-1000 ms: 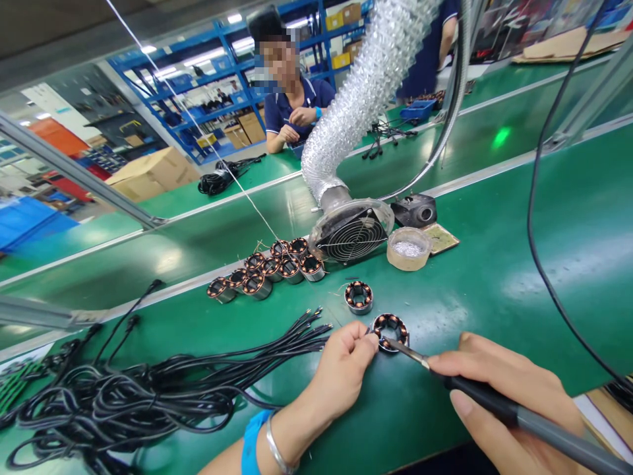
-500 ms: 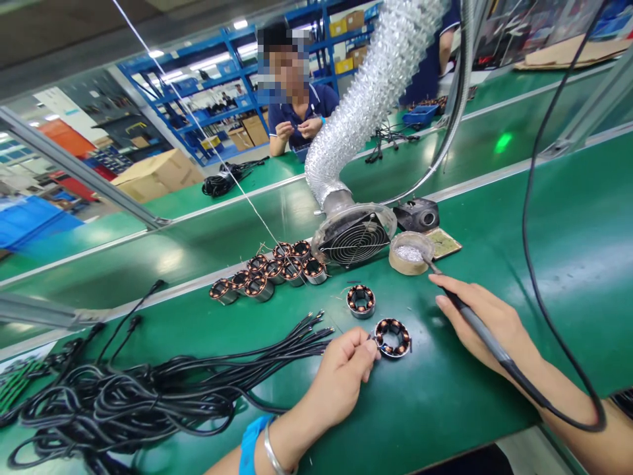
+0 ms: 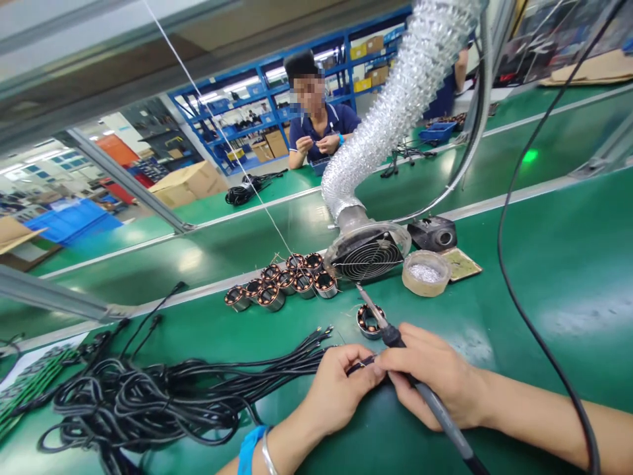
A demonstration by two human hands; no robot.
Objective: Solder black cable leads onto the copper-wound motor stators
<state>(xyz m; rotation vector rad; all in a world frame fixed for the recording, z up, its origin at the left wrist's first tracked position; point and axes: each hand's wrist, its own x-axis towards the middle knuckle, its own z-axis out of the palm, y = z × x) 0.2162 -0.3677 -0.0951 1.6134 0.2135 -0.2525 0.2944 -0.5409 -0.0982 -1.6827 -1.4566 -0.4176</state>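
Observation:
A soldering iron (image 3: 429, 399) lies in my right hand (image 3: 440, 379), its metal tip pointing up and to the left across a copper-wound motor stator (image 3: 364, 322) on the bench. Close against it, my left hand (image 3: 332, 389) pinches a thin dark cable end (image 3: 363, 363) between thumb and fingers. The fingertips of both hands nearly meet, and what lies under them is hidden. Several more stators (image 3: 271, 297) stand grouped farther back. A bundle of black cables (image 3: 163, 396) spreads to the left, with bared ends near my left hand.
A fume extractor (image 3: 368, 254) with a silver duct stands behind the hands. Right of it are a round tub of metallic shavings (image 3: 426, 272), a yellowish pad (image 3: 462, 264) and a black holder (image 3: 434, 232). The iron's cord (image 3: 514, 297) hangs at right. A person (image 3: 324, 128) sits opposite.
My right hand has brought the soldering iron left from the tub to beside my left hand. The nearer stator, visible earlier, is now hidden by the hands. The view has shifted slightly.

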